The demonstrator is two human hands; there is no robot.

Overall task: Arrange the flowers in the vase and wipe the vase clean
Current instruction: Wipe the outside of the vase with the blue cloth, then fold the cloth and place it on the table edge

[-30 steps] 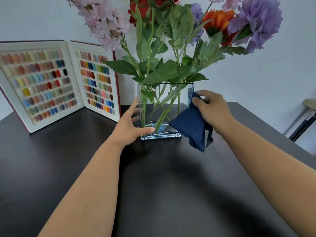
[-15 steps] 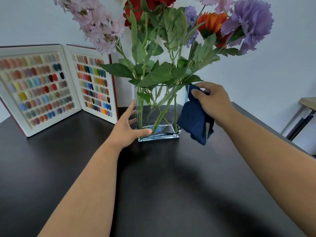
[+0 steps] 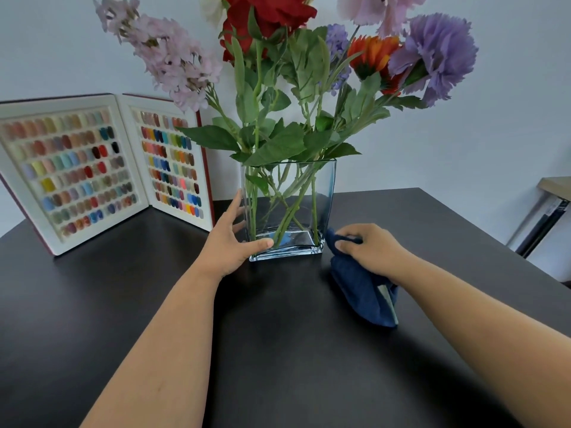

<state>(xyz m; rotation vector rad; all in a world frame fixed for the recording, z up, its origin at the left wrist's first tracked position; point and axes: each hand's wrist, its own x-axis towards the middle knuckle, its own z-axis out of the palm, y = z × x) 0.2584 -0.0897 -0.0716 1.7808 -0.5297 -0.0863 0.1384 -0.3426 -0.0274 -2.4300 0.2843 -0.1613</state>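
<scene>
Glass vase (image 3: pixel 289 208), square, stands on the black table (image 3: pixel 278 350); flowers (image 3: pixel 309 72) already in it. Left hand (image 3: pixel 230 245) braces its left wall, fingers spread, thumb on the base. Right hand (image 3: pixel 369 250), fingers clamped on blue cloth (image 3: pixel 361 288), has dropped from rim to the vase's right foot. Judgement: right wall wiped, stroke finished.

Likely nail salon or beauty studio: open nail-colour swatch book (image 3: pixel 102 171) standing on black tabletop (image 3: pixel 278 350), plain white wall (image 3: pixel 479 134), decorative flowers (image 3: pixel 309 72).
</scene>
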